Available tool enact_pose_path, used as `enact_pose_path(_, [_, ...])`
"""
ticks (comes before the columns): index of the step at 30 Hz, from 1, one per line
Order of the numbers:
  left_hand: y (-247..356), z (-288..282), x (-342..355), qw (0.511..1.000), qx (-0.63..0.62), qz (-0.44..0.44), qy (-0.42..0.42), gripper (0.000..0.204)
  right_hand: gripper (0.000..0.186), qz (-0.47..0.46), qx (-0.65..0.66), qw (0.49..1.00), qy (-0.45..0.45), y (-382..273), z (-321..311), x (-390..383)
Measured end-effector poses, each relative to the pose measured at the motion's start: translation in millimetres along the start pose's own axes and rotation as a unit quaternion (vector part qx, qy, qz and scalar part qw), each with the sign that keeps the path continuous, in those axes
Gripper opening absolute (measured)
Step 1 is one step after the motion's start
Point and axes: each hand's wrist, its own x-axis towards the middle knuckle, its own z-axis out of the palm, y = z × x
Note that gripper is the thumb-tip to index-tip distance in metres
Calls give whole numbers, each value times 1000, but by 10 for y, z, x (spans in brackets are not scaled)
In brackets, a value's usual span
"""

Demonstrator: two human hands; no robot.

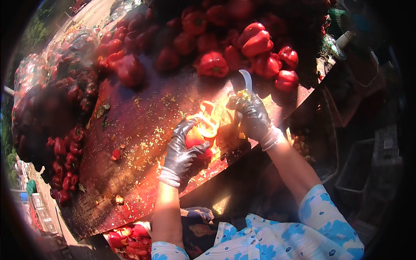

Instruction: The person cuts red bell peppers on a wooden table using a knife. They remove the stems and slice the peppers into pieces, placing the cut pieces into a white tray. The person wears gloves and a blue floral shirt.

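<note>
My left hand (pixel 181 149), in a dark coated glove with a pale cuff, is closed around a red bell pepper (pixel 194 138). The pepper is cut open, and its pale inner walls catch the bright sun. Just to the right, my right hand (pixel 255 116), gloved the same way, grips a knife (pixel 246 80) with a short curved blade that points away from me. Yellowish-green pepper bits (pixel 244 94) cling by its fingers at the base of the blade. The knife is apart from the pepper.
Whole red peppers (pixel 212 64) are heaped along the far side of the wooden table (pixel 125 173), which is strewn with seeds and scraps. Mesh sacks of peppers (pixel 69 78) stand at the left. Cut peppers (pixel 130 240) lie below the near edge. A fan (pixel 342 21) is at far right.
</note>
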Motion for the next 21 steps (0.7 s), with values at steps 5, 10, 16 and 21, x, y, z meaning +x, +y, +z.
enact_pose_path(5, [-64, -284, -153, 998, -25, -54, 17, 64, 36, -142, -172, 973, 61, -553, -946, -700])
enact_pose_path(10, [110, -378, -191, 995, -10, -66, 80, 56, 45, -133, -220, 942, 214, -552, -1703, -1154])
enact_pose_path(16, [-245, -226, -154, 966, -44, -158, 199, 34, 43, -124, -318, 940, -18, -471, 94, -856])
enact_pose_path(21, [-186, -139, -68, 963, -43, -165, 207, 32, 53, -194, -404, 868, -214, 379, 779, -443])
